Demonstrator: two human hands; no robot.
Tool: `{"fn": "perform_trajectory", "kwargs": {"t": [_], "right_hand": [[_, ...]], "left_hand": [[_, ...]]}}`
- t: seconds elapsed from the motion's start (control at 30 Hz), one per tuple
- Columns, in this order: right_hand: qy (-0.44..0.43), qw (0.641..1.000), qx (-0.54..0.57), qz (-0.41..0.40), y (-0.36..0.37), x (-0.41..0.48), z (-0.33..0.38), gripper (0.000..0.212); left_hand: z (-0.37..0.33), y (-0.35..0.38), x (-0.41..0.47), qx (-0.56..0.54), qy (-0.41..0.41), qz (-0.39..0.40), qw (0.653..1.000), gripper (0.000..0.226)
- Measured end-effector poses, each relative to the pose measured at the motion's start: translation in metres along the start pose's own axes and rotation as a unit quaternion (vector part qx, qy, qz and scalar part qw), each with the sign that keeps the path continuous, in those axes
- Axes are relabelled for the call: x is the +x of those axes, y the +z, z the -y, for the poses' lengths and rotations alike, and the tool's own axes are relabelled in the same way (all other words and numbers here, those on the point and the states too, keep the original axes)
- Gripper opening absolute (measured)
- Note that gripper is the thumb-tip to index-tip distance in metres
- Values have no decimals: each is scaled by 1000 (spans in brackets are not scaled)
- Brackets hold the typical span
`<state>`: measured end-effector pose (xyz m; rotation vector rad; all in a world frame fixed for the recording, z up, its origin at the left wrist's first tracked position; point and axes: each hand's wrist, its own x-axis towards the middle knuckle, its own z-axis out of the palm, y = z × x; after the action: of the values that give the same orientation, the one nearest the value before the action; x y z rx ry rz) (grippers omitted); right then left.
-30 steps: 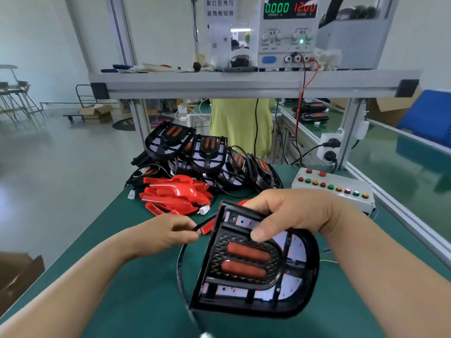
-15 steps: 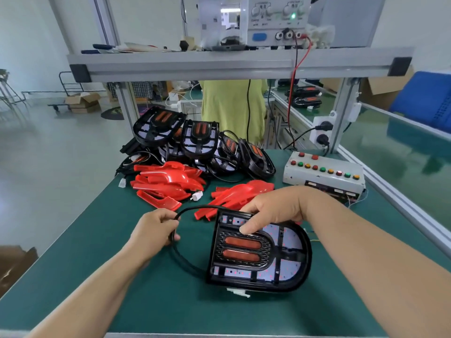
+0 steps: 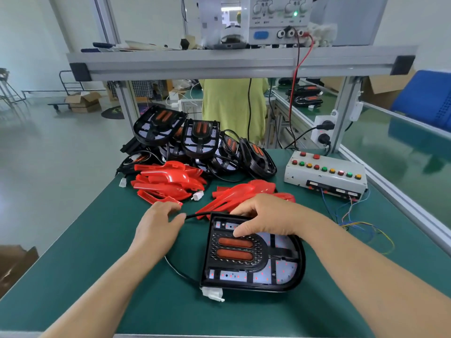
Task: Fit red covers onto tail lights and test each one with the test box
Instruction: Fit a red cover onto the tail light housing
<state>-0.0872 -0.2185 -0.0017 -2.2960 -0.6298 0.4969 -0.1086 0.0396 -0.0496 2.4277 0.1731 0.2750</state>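
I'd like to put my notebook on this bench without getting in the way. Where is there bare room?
The green mat is bare on the near left, beside the left hand, and along the near edge below the tail light. The back is crowded: stacked lights, red covers and the test box, with loose wires on the right.

One tail light [image 3: 253, 254] lies under my hands; about five more sit stacked in the pile [image 3: 195, 140] at eleven o'clock. I count two heaps of red covers [image 3: 168, 182] and [image 3: 244, 193], one test box [image 3: 324, 176] at one o'clock.
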Motion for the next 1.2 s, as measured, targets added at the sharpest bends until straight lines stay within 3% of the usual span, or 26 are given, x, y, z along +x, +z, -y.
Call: {"fn": "perform_trajectory", "kwargs": {"t": [0.13, 0.2, 0.4, 0.53, 0.67, 0.8, 0.9, 1.03, 1.2], "right_hand": [[-4, 980, -107, -168, 11, -13, -3, 55], [-16, 970, -97, -223, 17, -26, -12, 56], [50, 911, 18, -410, 35, -65, -55, 10], [141, 927, 37, -346, 34, -73, -67, 22], [155, 955, 31, -252, 28, -75, -67, 33], [141, 955, 163, -204, 24, -78, -65, 33], [132, 941, 226, -213, 29, -76, -66, 27], [129, 907, 312, -251, 40, -69, -63, 29], [101, 830, 491, -246, 52, -57, -52, 39]], "left_hand": [[-26, 11, 13, -4, 61, 15, 998, 29], [-37, 17, 21, 5, 76, 38, 996, 32], [-50, 27, 36, 17, 136, 91, 986, 16], [-54, 36, 41, 58, 151, 143, 976, 26], [-55, 41, 46, 60, 141, 151, 977, 22], [-54, 45, 49, 76, 135, 149, 976, 19], [-51, 40, 49, 2, 127, 148, 981, 9], [-53, 17, 38, -77, 108, 109, 985, 12], [-57, -10, 0, -183, 140, 73, 970, 25]]}}
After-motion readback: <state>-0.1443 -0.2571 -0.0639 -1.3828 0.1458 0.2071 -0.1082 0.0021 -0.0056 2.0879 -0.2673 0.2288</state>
